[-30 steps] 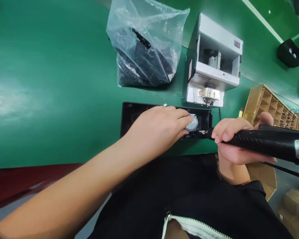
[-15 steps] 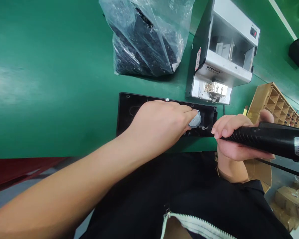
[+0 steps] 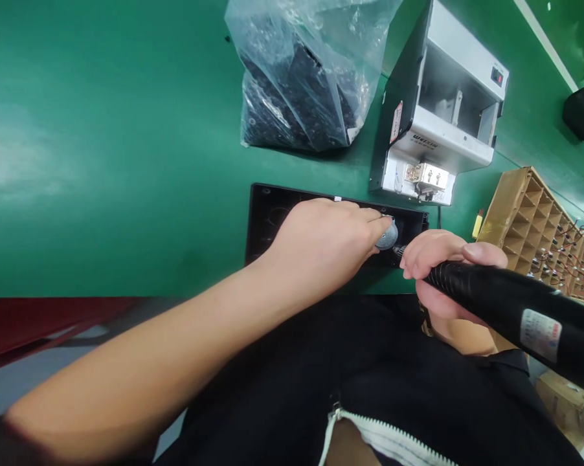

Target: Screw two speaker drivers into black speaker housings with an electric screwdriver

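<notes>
My left hand point(image 3: 324, 236) reaches over a long black plastic housing point(image 3: 267, 194) lying on the green bench. Its fingers are closed at the edge of a round silver metal part point(image 3: 388, 235) in the right half of the housing; the fingertips are partly hidden. My right hand point(image 3: 440, 259) is wrapped round a black electric screwdriver point(image 3: 491, 294) with a pale label on its body. The tool slants in from the lower right, its metal bit point(image 3: 397, 250) close beside the round part. I cannot tell whether the bit touches a screw.
Behind the housing stands a clear plastic bag point(image 3: 302, 84) of black parts. Right of it is a silver and black screw feeder machine point(image 3: 438, 123). A divided cardboard box point(image 3: 525, 213) with wired parts and a yellow-handled item point(image 3: 477, 223) sit further right. The bench edge runs close to my body.
The screwdriver's rear end has swung down and its bit has come nearer the round part. My left hand stays on the part while the whole view shifts slightly.
</notes>
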Demonstrator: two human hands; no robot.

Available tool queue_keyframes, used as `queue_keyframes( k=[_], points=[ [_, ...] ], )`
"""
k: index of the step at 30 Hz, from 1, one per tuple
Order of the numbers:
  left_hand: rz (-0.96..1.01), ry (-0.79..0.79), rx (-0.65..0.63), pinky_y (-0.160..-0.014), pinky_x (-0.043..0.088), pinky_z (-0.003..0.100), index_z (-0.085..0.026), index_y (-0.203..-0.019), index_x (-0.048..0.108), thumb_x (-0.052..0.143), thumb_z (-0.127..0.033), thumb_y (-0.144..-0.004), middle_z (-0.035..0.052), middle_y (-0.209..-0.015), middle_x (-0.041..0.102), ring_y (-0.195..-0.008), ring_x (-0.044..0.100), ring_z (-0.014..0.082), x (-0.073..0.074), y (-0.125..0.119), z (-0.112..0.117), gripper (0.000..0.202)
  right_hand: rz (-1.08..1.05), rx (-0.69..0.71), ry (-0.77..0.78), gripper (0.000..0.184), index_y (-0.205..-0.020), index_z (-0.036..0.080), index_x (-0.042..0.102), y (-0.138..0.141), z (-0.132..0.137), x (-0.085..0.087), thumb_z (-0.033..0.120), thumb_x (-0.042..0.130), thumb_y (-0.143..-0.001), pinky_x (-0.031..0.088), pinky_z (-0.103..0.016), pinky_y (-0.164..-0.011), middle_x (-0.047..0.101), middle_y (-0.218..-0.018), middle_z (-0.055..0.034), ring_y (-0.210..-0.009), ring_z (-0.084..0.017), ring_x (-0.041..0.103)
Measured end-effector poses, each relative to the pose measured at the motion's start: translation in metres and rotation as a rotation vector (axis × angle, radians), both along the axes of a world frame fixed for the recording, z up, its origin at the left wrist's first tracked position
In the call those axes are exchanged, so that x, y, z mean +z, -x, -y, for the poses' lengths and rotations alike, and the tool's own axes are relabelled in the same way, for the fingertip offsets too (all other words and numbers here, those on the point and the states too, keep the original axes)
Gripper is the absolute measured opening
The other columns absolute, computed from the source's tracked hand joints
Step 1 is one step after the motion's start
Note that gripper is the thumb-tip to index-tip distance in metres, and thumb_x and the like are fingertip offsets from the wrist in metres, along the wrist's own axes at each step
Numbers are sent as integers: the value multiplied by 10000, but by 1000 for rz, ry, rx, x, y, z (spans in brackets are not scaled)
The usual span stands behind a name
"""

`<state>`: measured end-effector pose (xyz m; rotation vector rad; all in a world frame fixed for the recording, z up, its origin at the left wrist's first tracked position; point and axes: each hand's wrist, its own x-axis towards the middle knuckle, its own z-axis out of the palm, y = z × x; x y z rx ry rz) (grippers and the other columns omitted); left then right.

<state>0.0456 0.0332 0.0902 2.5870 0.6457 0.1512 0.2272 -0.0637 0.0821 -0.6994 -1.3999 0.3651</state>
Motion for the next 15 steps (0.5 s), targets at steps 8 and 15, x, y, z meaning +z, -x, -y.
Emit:
queue_keyframes(
  k=[8,15],
  points=[
    [22,6,-16,-797,554,436,-242,-1226,917,684,-218,-1164,88,-1281,970,-1068,915,325,4,-3,0,242,34,-136,177,700,-1556,473,716,-2,16,-3,954,642,-1054,568,-355,-464,688,-724,86,-462,-180,580],
    [14,7,-35,-832,599,448,-224,-1260,907,757,-210,-1133,112,-1323,961,-1132,912,346,2,-4,1,196,20,-218,450,840,-1471,607,701,3,33,-11,1173,583,-862,590,-468,-481,595,-664,102,-447,-244,548]
  ],
)
